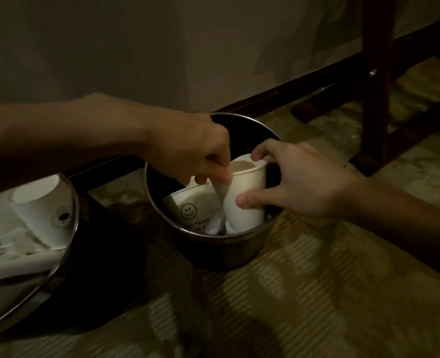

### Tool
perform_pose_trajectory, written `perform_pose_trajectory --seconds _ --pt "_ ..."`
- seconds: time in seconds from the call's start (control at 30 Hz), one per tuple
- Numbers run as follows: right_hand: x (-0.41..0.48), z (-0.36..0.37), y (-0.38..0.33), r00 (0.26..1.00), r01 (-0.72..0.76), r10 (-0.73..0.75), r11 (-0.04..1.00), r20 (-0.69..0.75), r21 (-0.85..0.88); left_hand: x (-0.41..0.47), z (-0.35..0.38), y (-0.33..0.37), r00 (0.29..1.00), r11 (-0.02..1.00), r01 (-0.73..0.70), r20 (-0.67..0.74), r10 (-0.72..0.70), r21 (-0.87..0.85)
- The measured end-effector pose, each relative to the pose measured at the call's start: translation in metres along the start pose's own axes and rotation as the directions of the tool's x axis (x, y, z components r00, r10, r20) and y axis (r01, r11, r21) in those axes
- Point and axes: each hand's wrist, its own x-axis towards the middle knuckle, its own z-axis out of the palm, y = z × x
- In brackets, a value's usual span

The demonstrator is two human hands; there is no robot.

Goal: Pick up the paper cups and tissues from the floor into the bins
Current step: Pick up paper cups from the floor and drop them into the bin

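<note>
While right hand (300,180) grips cup (248,180), left hand (190,148) pinches tissue (221,191).

The lone head-worn camera looks forward and steeply down, close above a round metal bin (213,254) on patterned carpet (317,293).

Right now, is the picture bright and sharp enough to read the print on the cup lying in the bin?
Head view: dim, shadowy light; smiley cup readable, its lower letters cut by the bin wall; left hand and tissue blurred; right hand and upright cup sharp.
</note>
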Motion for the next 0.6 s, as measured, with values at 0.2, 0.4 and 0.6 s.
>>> perform_pose_trajectory --seconds 0.2,0.4,0.6 --pt "0.007 0.024 -0.004 0.991 0.02 0.019 0.959 0.134 -0.284 0.02 0.046 -0.017 0.991 0.997 -0.07 0.114 0.067 0.025" --pt "0.003 0.025 -0.009 0.99 -0.002 0.035 0.972 0.137 -0.236 0.025 0.046 -0.033 0.988 0.992 -0.077 0.127 0.09 -0.101" --pt "-0.04 0.003 -0.006 0.971 0.069 -0.078 0.997 -0.227 -0.047 0.024 0.026 0.005 0.925 0.913 -0.287 -0.334 0.184 -0.29"
